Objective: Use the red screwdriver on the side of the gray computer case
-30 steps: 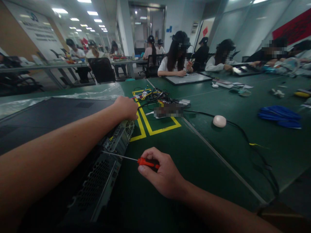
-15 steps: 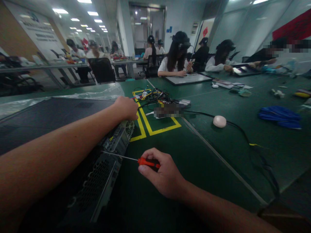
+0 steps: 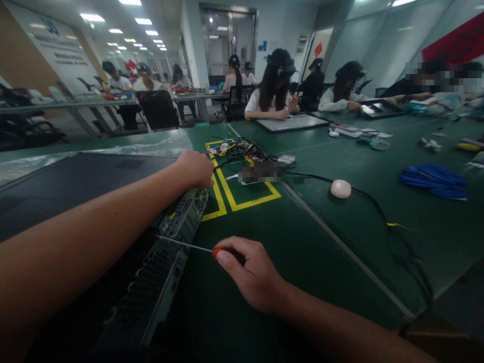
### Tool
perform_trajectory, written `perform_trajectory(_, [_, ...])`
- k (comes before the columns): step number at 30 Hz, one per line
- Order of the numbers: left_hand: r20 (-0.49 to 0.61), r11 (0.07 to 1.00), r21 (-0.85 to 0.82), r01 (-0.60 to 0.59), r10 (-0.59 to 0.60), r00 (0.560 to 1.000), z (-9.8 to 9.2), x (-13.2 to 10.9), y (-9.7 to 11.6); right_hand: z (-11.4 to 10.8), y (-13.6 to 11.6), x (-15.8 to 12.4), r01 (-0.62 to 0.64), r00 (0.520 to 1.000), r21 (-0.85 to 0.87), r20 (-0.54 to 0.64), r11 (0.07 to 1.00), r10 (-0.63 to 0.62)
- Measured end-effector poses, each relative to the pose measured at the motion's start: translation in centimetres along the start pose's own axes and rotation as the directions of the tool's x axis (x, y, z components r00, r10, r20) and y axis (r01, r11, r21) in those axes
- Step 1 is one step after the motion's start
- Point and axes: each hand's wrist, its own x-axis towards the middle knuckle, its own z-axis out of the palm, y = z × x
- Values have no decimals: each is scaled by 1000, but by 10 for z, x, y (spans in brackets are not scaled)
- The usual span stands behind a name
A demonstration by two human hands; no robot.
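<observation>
A black desktop computer case [image 3: 91,174] lies flat on the left, its vented metal back panel [image 3: 181,217] facing right. My left hand [image 3: 195,169] reaches across and is closed over the case's far corner; its fingertips are mostly hidden. In my right hand [image 3: 254,269] is a screwdriver [image 3: 192,246], its orange and black handle largely covered by thumb and fingers. The thin metal shaft points left, and its tip meets the back panel near the middle. Whether a screw sits under the tip is too small to tell.
Beyond the case lies a tangle of cables [image 3: 244,148] inside yellow tape marks [image 3: 242,205]. A pale rounded object [image 3: 341,189] rests by a black cable [image 3: 372,201]. Blue gloves or cloth [image 3: 433,180] lie on the right. Several people work around the green table [image 3: 302,262] and farther back.
My right fingers have turned around the screwdriver handle, which now shows less of its orange. The shaft stays at the same spot on the panel. My left hand has not moved.
</observation>
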Motion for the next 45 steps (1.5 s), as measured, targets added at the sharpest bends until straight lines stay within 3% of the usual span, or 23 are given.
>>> perform_trajectory(3, [0,1000,-10,6,-6,1000,1,1,0,2,0,-1,-49,999,56,-8,997,50])
perform_trajectory(19, [-8,1000,-12,2,-2,1000,0,0,0,1,1,1,18,999,41,-28,999,-16])
perform_trajectory(45, [-6,999,-44,6,-6,1000,-1,-1,0,1,-2,0,-29,999,50,-13,998,30])
